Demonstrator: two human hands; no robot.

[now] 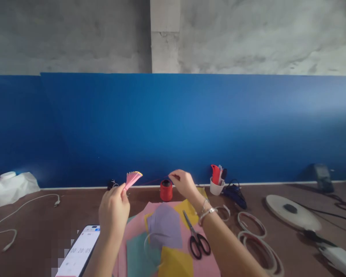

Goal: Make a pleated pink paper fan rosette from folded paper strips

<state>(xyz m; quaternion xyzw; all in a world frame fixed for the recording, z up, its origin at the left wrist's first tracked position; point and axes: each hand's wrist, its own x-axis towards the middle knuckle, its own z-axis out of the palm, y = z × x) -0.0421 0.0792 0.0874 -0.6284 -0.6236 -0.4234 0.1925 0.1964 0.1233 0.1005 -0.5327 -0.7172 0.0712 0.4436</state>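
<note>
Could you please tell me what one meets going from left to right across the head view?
Bag, phone, left hand, pink fan, red spool, right hand, cup, tape rolls, white disc.

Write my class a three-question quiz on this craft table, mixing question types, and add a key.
1. True or false: the left hand pinches a pleated pink paper fan.
2. What do the fingers of the right hand pinch? A) a glue stick B) red thread C) a ruler
3. Name the tool lying on the coloured paper sheets.

Key: 1 true; 2 B; 3 black scissors.
</note>
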